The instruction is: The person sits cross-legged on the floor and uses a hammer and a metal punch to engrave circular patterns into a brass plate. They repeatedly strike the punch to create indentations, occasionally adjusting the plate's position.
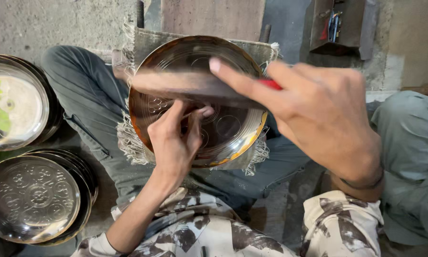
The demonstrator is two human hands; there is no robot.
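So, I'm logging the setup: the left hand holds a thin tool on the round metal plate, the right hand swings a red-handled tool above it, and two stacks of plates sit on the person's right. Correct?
Not quite. The head view shows the two stacks of plates on the person's left, not the right. The rest holds: the left hand holds a thin tool on the round metal plate, and the right hand holds a blurred red-handled tool above it.

Metal plate sits centre on a frayed cloth pad over the lap; left hand rests on it at 7 o'clock, right hand crosses it from 3 o'clock with a hammer over it. Two plate stacks lie at 9 o'clock, upper stack behind lower stack. Tool box at 1 o'clock.
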